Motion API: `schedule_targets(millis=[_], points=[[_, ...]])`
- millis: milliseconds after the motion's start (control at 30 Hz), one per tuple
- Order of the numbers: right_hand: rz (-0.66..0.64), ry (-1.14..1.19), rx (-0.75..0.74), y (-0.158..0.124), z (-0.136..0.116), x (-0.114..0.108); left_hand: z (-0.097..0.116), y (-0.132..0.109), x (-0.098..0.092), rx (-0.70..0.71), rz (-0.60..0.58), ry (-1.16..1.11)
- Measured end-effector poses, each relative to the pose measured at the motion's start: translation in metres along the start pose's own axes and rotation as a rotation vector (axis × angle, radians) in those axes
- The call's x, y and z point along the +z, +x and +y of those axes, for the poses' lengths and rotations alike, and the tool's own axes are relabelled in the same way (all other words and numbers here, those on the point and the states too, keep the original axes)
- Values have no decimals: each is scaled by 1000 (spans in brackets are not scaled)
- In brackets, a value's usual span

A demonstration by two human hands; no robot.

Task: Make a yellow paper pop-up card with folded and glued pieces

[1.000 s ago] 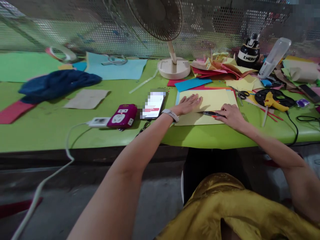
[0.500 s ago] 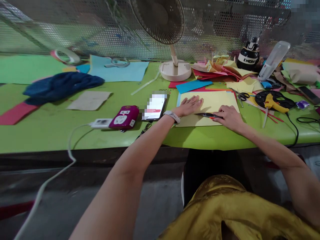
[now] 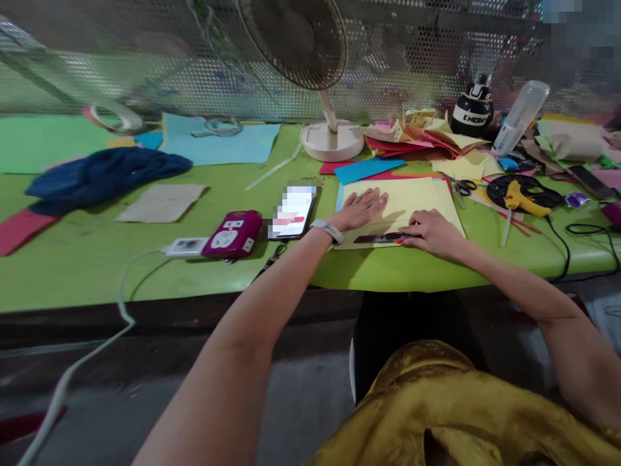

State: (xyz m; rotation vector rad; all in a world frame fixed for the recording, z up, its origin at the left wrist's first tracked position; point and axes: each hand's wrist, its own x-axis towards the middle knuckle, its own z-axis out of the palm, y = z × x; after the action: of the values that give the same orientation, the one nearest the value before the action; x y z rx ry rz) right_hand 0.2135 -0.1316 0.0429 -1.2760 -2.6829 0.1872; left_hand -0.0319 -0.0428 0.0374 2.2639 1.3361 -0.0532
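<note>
A pale yellow sheet of paper (image 3: 422, 200) lies before me, over a light blue sheet showing at its left edge. A line runs across the yellow paper near its front edge. My left hand (image 3: 363, 207), with a watch band at the wrist, rests flat on the paper, fingers stretched out. My right hand (image 3: 429, 232) is closed around the right end of a slim dark tool with an orange part, which looks like a utility knife (image 3: 376, 238). The knife lies low along the front strip of the paper, pointing left; its grip is partly hidden by my fingers.
Left of the paper are a phone (image 3: 294, 210) and a magenta device (image 3: 233, 234) with a white cable. A fan (image 3: 332, 139) stands behind. Scissors (image 3: 464, 188), a yellow glue gun (image 3: 526, 199), a black bottle (image 3: 471, 113) and paper scraps (image 3: 427, 139) lie rightward.
My right hand has shifted left and slightly toward me with the utility knife, now turned flatter along the front strip. My left hand stays on the paper. The view has moved slightly.
</note>
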Motion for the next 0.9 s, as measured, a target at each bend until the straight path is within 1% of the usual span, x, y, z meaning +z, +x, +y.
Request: schedule_targets(millis=[67, 167, 233, 267, 333, 400, 467, 567, 600, 667, 800, 833, 900], points=[[23, 22, 15, -10, 9, -3, -2, 1, 2, 12, 16, 13], [125, 40, 79, -29, 32, -11, -3, 4, 7, 14, 36, 75], [231, 17, 180, -40, 53, -18, -3, 3, 9, 16, 46, 117], [287, -8, 254, -43, 64, -22, -3, 2, 10, 23, 53, 133], [340, -85, 405, -47, 85, -27, -2, 0, 11, 32, 66, 161], [346, -165, 545, -45, 102, -29, -1, -3, 11, 37, 73, 173], [337, -225, 644, -41, 112, -29, 0, -5, 10, 41, 78, 171], [329, -276, 698, -32, 113, -28, 1, -7, 10, 40, 86, 170], [312, -273, 683, -29, 111, -28, 2, -8, 10, 37, 90, 172], [234, -215, 574, -20, 103, -29, 2, -9, 10, 35, 98, 177], [-40, -26, 204, -3, 89, -27, -2, -9, 13, 43, 125, 191], [-102, -5, 147, 0, 87, -25, -4, -9, 14, 48, 131, 192], [-187, -2, 90, 4, 86, -22, -8, -10, 15, 61, 136, 192]])
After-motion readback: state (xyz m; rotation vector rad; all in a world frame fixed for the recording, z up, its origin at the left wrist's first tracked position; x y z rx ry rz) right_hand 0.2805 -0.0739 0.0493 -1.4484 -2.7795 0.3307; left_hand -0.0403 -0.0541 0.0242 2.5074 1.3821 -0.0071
